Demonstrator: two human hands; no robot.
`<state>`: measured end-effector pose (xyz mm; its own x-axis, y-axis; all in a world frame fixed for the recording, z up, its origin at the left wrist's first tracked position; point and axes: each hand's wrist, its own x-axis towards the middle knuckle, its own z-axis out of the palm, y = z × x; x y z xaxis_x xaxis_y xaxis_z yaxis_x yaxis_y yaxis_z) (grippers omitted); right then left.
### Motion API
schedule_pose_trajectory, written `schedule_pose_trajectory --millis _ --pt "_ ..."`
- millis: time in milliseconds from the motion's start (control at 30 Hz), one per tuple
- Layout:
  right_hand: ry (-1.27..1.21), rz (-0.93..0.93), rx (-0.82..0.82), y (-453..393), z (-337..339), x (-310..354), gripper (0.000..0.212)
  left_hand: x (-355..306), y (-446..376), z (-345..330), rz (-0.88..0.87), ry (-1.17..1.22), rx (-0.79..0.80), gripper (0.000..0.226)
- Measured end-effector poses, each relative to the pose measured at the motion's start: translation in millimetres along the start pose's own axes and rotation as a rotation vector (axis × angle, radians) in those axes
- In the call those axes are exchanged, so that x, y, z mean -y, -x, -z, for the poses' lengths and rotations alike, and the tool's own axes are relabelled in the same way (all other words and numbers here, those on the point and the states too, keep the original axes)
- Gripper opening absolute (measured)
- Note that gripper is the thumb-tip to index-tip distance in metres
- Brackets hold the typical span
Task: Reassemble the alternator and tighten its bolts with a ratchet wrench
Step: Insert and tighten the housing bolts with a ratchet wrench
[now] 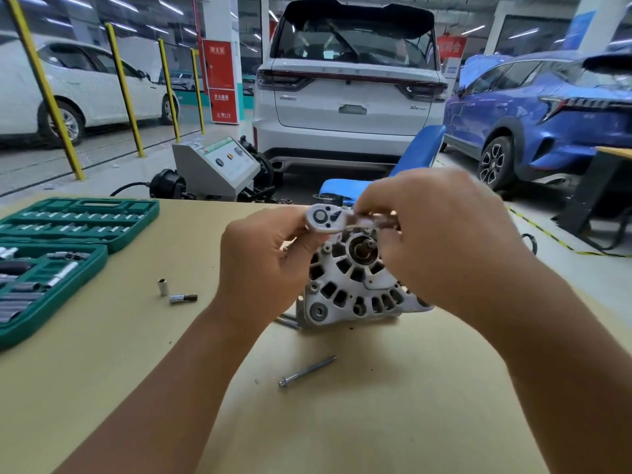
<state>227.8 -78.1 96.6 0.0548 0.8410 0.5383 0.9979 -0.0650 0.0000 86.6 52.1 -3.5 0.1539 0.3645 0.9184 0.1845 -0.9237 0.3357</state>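
From the head view, the pale cast-aluminium alternator [355, 285] stands on edge on the tan tabletop [376, 422]. Just above the alternator, the left hand [263, 268] curls round the round chrome head of the ratchet wrench [325, 217], and the right hand [444, 241] pinches its handle. Nearer the camera than the alternator, a long steel bolt [306, 371] lies loose; left of the alternator lie two small chrome sockets [174, 292], with the open green socket case [102, 234] beyond them. Unsteadied, the alternator could tip under wrench force, and the loose bolt could roll away.
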Motion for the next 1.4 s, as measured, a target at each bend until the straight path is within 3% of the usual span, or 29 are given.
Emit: schedule_pose_trajectory --millis 67,133,200,233,300,400,567,633,700,767,933,1100,1167,1267,1300,1400 --pt "0.053 -0.037 -0.092 -2.6 -2.4 0.5 0.018 -1.2 -0.5 0.0 0.009 -0.012 -0.009 0.017" --pt "-0.087 -0.021 0.023 9.2 -11.7 17.7 0.004 -3.5 -0.3 -2.8 0.034 -0.032 -0.032 0.007" --pt "-0.215 0.014 0.172 21.5 -18.1 28.8 0.023 -5.3 0.4 -5.3 0.047 -0.052 -0.04 0.007" --pt "-0.224 0.007 0.169 21.6 -18.5 26.6 0.024 -5.7 0.7 -5.2 0.044 -0.047 -0.034 0.01" --pt "-0.145 -0.066 0.063 14.6 -15.9 11.4 0.005 -4.1 -0.1 -1.8 0.029 -0.019 0.0 0.011" --pt "0.006 -0.168 -0.131 16.9 -14.2 7.8 0.011 -3.8 -0.6 0.2 0.034 -0.006 -0.001 0.017" --pt "-0.266 -0.089 0.078 36.4 -23.8 36.3 0.022 -6.0 2.9 -7.8 0.081 -0.01 -0.034 0.005" --pt "-0.263 -0.175 0.015 25.9 -25.2 19.4 0.009 -3.5 2.0 -5.1 0.079 0.014 -0.002 0.01" --pt "-0.252 -0.324 -0.121 23.8 -24.3 10.4 0.022 -2.9 0.0 -2.5 0.08 0.042 0.027 0.014" --pt "-0.285 -0.416 -0.215 32.5 -28.4 18.4 0.016 -2.9 -1.1 -4.4 0.11 0.071 0.009 0.014" --pt "-0.62 -0.304 0.087 62.7 -42.7 44.2 0.026 -5.3 2.8 -10.4 0.146 0.089 -0.012 0.009" --pt "-0.513 -0.616 -0.313 50.4 -37.9 20.4 0.031 -4.6 -0.4 -4.3 0.139 0.119 0.026 0.013" --pt "-0.518 -0.527 -0.263 55.1 -42.3 43.5 0.03 -8.4 -0.3 -7.7 0.164 0.162 -0.032 0.011" --pt "-0.685 -0.375 -0.063 64.0 -45.4 68.3 0.031 -7.1 2.5 -9.7 0.159 0.155 -0.062 0.012" --pt "-0.717 -0.397 -0.068 62.4 -46.4 62.5 0.033 -5.2 2.6 -8.2 0.147 0.155 -0.041 0.013" --pt "-0.612 -0.617 -0.333 56.6 -46.4 33.7 0.036 -3.0 2.2 -4.1 0.104 0.174 0.018 0.013"
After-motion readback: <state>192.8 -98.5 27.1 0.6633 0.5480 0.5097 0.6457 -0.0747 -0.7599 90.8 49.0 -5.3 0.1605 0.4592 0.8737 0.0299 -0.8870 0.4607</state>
